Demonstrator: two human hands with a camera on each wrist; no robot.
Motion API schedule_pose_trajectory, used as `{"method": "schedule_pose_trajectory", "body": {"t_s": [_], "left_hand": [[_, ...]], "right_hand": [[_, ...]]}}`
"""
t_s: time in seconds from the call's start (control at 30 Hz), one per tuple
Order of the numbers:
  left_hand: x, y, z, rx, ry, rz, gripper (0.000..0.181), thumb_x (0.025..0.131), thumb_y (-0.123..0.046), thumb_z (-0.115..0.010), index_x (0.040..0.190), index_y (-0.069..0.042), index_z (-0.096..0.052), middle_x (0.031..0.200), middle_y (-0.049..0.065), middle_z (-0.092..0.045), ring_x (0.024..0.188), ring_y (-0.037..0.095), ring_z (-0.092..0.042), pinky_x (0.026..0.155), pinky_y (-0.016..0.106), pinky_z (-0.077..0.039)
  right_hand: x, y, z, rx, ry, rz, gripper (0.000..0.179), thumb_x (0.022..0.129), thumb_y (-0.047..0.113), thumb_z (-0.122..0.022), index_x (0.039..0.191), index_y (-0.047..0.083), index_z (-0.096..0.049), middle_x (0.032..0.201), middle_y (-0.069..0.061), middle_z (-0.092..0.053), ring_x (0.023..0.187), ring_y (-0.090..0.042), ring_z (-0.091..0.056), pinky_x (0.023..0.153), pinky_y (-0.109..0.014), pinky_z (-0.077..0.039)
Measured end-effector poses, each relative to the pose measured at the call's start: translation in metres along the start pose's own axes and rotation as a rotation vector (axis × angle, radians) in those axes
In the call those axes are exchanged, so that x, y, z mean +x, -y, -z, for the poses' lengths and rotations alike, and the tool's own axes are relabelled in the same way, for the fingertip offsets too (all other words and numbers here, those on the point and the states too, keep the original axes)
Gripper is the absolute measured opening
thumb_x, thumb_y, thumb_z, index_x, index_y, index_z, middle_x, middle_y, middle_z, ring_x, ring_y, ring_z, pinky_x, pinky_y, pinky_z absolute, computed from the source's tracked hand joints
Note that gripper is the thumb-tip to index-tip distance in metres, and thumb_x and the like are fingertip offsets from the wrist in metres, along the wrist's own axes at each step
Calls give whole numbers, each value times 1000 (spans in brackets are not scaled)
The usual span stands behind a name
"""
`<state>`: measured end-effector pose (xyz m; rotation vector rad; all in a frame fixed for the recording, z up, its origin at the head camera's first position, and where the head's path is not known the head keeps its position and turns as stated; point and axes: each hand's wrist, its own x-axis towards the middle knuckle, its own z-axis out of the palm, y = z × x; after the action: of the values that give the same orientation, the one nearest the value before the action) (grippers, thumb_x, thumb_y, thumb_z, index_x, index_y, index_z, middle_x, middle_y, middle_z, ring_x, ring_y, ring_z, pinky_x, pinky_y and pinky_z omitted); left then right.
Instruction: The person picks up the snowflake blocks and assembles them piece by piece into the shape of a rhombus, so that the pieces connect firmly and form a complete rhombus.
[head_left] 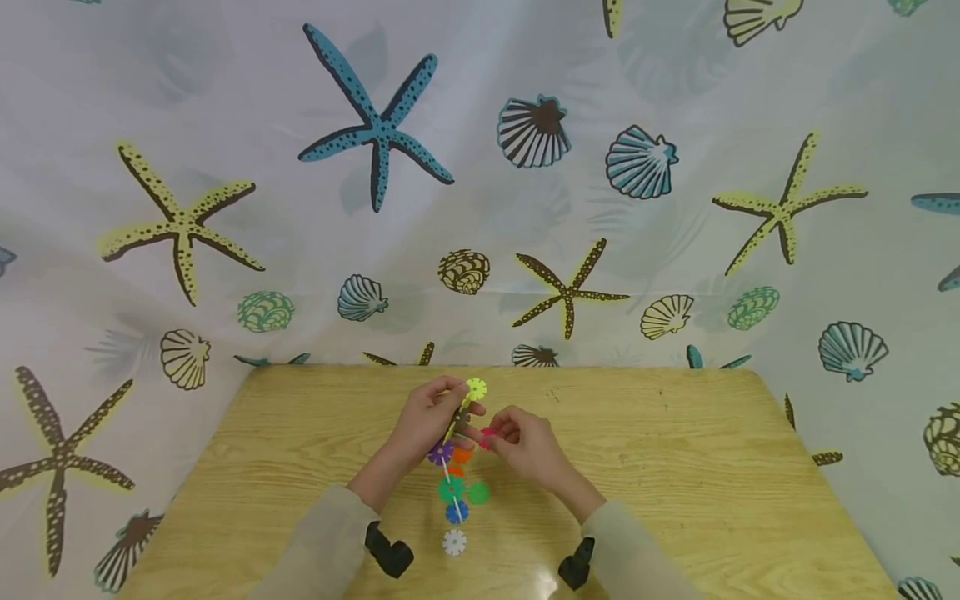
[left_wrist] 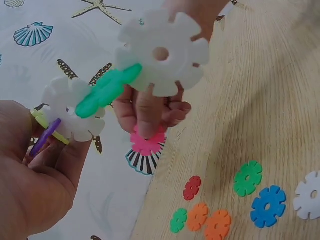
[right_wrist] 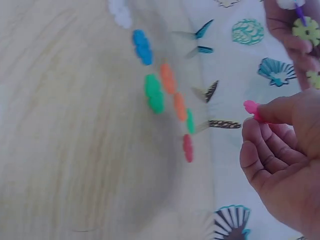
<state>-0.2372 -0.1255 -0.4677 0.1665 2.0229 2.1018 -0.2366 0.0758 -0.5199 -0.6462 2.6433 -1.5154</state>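
Note:
My left hand (head_left: 424, 423) holds a chain of flat notched plastic discs slotted edge to edge. In the left wrist view, a large white disc (left_wrist: 182, 50) is at the near end, joined to a green disc (left_wrist: 106, 90), then a second white disc (left_wrist: 61, 97) beside a purple disc (left_wrist: 45, 137). A yellow disc (head_left: 476, 388) tops the chain in the head view. Close by on the right, my right hand (head_left: 531, 448) pinches a pink notched disc (right_wrist: 251, 107) between thumb and fingers. A gap separates the pink disc from the chain in the right wrist view.
Loose discs lie on the wooden table (head_left: 675, 467) under the chain: a blue one (left_wrist: 268, 206), a white one (left_wrist: 303, 196), a red one (left_wrist: 192, 188), plus green (left_wrist: 248, 185) and orange ones (left_wrist: 218, 226). Behind the table hangs a sea-patterned cloth (head_left: 480, 208).

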Motion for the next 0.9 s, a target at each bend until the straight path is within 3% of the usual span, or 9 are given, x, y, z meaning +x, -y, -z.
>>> {"method": "schedule_pose_trajectory", "body": {"t_s": [0.13, 0.23, 0.63, 0.9], "left_hand": [[1, -1, -2, 3, -29, -11, 25, 113, -19, -50, 117, 3, -61, 100, 21, -78, 70, 23, -79, 66, 38, -66], [2, -1, -4, 12, -46, -16, 25, 112, -19, -51, 116, 4, -61, 100, 25, -77, 72, 26, -80, 67, 39, -66], [2, -2, -10, 26, -54, -16, 30, 111, -24, -56, 121, 4, -63, 92, 16, -78, 72, 22, -80, 75, 48, -66], [1, -6, -15, 26, -76, -23, 26, 111, -19, -56, 115, 5, -64, 86, 14, -79, 69, 21, -79, 69, 42, -66]], "right_hand": [[0, 15, 11, 29, -89, 27, 8, 98, 8, -72, 104, 5, -67, 88, -6, -72, 76, -11, -63, 68, -21, -54], [-1, 21, 17, 27, -137, 36, 7, 98, 8, -73, 101, 7, -66, 85, -5, -71, 75, -10, -63, 67, -21, -54], [-4, 42, 26, 23, -200, 92, 6, 96, 7, -73, 98, 9, -67, 83, -5, -74, 72, -9, -66, 66, -21, -55], [-4, 46, 23, -12, -235, 159, 7, 93, 3, -73, 95, 8, -68, 81, -5, -74, 69, -9, -67, 65, -21, -57]]}}
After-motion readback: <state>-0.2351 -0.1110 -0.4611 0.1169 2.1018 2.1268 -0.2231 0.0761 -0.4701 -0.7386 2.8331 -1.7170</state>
